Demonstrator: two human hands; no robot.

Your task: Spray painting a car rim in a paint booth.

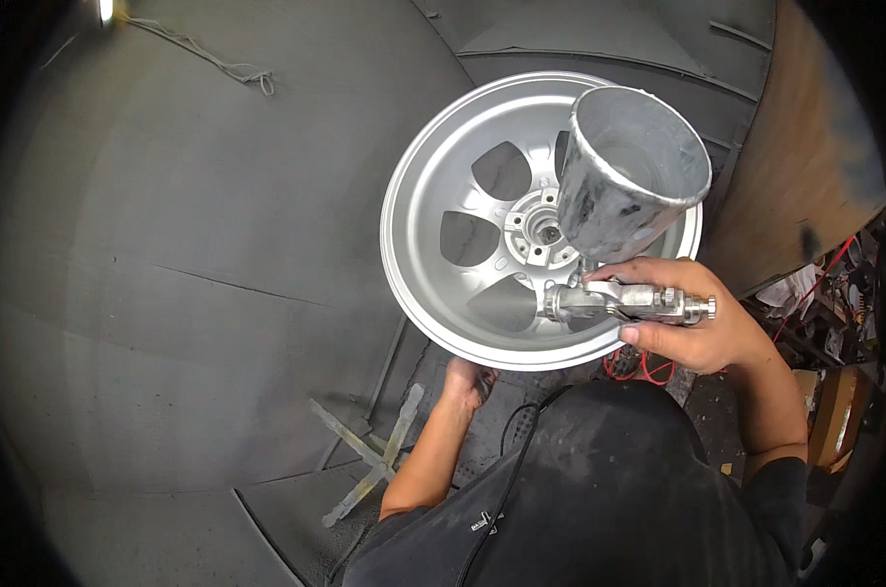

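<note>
My right hand (692, 313) grips a metal spray gun (629, 301), its fingers wrapped about the body. On top of the gun stands an open, paint-smeared cup (624, 210), tilted so that its grey inside shows. Behind and below the gun is a silver car wheel rim (423, 284), its hollow side with spokes and centre hub facing up. The gun's nozzle points left over the rim's lower spokes. My left hand (469, 382) is curled beneath the rim's near edge. Part of its fingers is hidden, and I cannot make out what they hold.
Grey panels (169, 245) line the left and back. A taped cross-shaped stand (370, 458) is near my left forearm. On the right stand a brown curved panel (805, 157), a red hose (648, 370), cardboard (839, 416) and clutter. A cable (208, 54) hangs at upper left.
</note>
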